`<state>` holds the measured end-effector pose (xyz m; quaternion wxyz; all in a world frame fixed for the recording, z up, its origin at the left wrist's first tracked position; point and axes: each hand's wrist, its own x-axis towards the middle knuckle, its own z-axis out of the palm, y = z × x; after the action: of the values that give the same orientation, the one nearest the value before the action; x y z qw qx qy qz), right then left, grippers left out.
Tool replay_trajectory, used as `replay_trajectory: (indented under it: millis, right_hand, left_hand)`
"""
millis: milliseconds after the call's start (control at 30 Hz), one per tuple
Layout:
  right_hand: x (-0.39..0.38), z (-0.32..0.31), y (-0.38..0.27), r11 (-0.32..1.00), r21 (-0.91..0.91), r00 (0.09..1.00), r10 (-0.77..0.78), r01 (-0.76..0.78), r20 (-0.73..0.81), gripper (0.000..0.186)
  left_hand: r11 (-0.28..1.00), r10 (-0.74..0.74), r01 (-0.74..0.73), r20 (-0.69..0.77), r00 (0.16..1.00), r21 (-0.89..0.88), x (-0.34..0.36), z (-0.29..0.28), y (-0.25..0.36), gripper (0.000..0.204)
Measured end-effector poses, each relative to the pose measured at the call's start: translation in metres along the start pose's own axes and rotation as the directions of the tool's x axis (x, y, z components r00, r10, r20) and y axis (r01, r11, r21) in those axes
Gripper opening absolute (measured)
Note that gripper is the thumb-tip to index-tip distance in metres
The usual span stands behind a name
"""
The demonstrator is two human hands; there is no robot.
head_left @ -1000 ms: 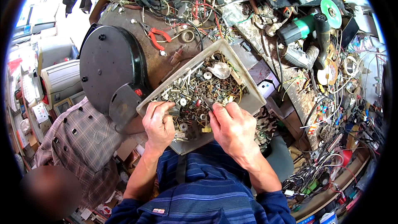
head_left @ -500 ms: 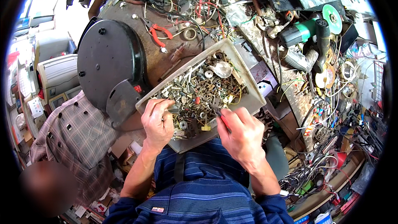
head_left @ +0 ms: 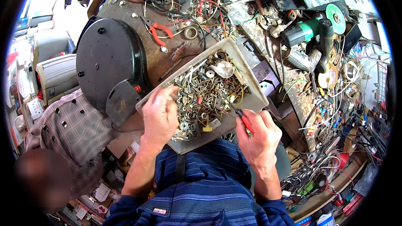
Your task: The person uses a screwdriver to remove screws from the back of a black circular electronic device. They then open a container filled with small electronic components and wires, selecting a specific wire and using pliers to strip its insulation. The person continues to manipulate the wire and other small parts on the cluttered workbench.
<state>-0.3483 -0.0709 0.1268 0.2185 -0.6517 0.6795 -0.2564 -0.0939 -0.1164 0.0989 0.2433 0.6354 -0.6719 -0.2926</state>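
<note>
My right hand (head_left: 260, 139) is closed around the red and black handle of a screwdriver (head_left: 244, 120). Its thin shaft slants up and left over the small hardware (head_left: 197, 92) in a pale plastic tray (head_left: 256, 102). Screws, washers and other little metal parts fill most of that tray, which lies before me over my lap. My left hand (head_left: 159, 117) is over the tray's left side, fingers bent above the hardware. Motion blurs its fingertips, so whether they pinch anything does not show. A clear plastic piece (head_left: 224, 70) and a yellow part (head_left: 207, 128) lie among the screws.
Left of the tray stands a round black casing (head_left: 109, 62) with a flat lobe. Red-handled pliers (head_left: 159, 33) and a tape roll (head_left: 191, 33) lie beyond. A green angle grinder (head_left: 307, 31) sits at right, above tangled wires (head_left: 314, 171). Someone in plaid (head_left: 71, 129) is at left.
My right hand has moved right and slightly down, bringing more of the screwdriver into sight. My left hand has lifted its fingers a little up the tray's left side.
</note>
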Motion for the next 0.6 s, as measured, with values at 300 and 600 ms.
replay_trajectory:
  millis: [300, 600]
  right_hand:
    - [0.001, 0.044, -0.01, 0.979, 0.119, 0.965, -0.183, 0.163, 0.188, 0.022]
    - [0.003, 0.063, 0.002, 0.989, -0.081, 0.992, -0.125, 0.122, -0.029, 0.027]
  left_hand:
    - [0.997, -0.048, 0.034, -0.207, 0.977, -0.073, -0.02, -0.02, -0.04, 0.027]
    - [0.998, 0.062, -0.061, -0.261, 0.963, 0.015, -0.025, -0.004, -0.045, 0.029]
